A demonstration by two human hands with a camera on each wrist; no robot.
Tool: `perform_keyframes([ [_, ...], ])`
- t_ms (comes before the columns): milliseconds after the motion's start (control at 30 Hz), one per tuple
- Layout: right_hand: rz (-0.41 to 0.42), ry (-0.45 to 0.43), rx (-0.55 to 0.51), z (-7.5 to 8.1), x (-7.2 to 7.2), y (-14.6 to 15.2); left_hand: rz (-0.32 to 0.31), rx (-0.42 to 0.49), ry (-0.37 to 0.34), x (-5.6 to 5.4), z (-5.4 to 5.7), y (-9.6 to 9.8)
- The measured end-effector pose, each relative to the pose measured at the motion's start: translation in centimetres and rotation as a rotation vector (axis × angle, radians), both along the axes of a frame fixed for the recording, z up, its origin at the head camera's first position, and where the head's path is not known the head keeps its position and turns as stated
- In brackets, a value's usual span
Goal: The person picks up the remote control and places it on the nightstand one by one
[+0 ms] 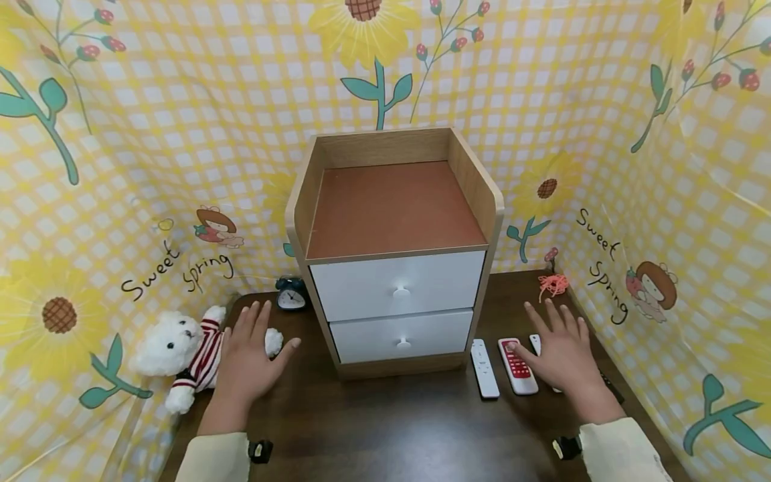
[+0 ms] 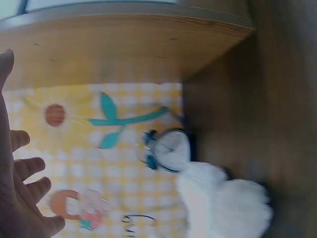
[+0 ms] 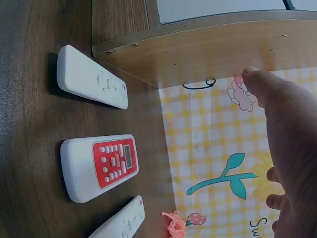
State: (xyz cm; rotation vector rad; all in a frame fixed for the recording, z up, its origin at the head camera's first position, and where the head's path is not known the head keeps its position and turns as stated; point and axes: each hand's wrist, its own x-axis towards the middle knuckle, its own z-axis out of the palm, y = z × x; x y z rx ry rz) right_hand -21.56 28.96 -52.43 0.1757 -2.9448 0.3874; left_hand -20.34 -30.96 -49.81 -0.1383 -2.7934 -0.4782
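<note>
We find the left hand (image 1: 248,358) with fingers extended and thumb spread, gripping nothing. We find the right hand (image 1: 563,355) likewise fanned and holding nothing; both wrist views show a gap to the objects below.

Under the left fingers lies the plush bear (image 1: 175,341), head to their left and a paw showing to the right of the palm. We judge that it reclines because its soft body hardly stands unaided. Just right of the left fingertips, the alarm clock (image 1: 292,294) stands upright beside the cabinet (image 1: 394,207), its dial turned outward, presumably for reading.

The cabinet stands between the two hands, its drawers (image 1: 397,284) closed and knobs facing the person, which suits pulling from this side.

Beneath the right thumb, and apart from it, lies the red-faced remote (image 1: 519,368); a white remote (image 1: 484,369) lies to its left, another white remote (image 3: 124,223) under the right fingers. All rest flat, keys up, probably for stability and legibility. Beyond the right fingertips we note a coral cord (image 1: 553,285), loosely bundled.
</note>
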Motion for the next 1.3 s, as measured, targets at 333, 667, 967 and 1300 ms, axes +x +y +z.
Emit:
perform_keyframes([
  [333,0.003,0.042,-0.102,-1.3,1.5,1.8,-0.109,0.147,0.065,-0.8,8.0,2.1],
  [667,-0.046,0.065,-0.225,-4.8,3.6,4.9,-0.216,0.412,0.145,-1.6,15.0,4.7],
  [967,-0.251,-0.068,-0.299,-6.7,6.5,8.7,-0.184,0.661,0.105,-2.3,19.5,8.5],
  [1300,-0.446,-0.157,-0.433,-9.9,7.9,11.3,-0.056,0.837,0.007,-3.2,21.4,10.3],
])
